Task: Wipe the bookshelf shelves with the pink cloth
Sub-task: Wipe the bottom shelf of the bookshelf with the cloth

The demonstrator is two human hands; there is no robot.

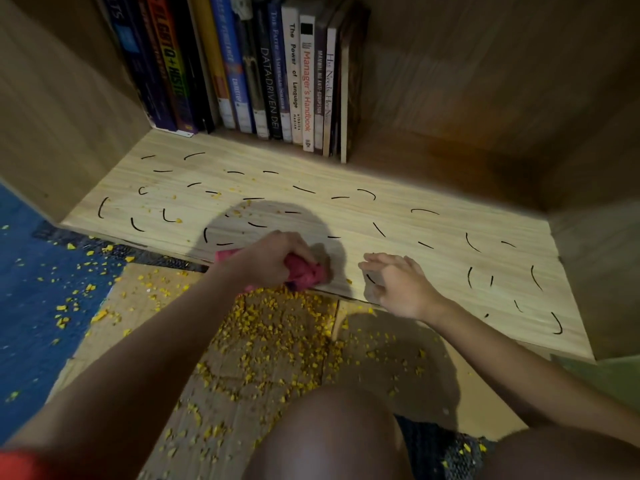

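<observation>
Pale wood-grain shelf board (398, 199) fills the middle of our view, dotted with short black curved marks (303, 189) and a few yellow crumbs, and a row of books (263, 74) stands upright at its back. Straight in front of the books, at the board's front edge, our left hand (273, 258) grips the pink cloth (306, 271), fingers curled round the bunched fabric and pressing it onto the wood. Just beside the cloth, in front of the books and slightly to their right, our right hand (398, 285) rests on the same edge with its fingers relaxed and holding nothing. Farther in front of the books, below the board, yellow crumbs (277, 327) lie thick on flattened cardboard (145, 306), with blue carpet (31, 306) off to the books' front left. Our bare knee (332, 438) shows nearest to us.
</observation>
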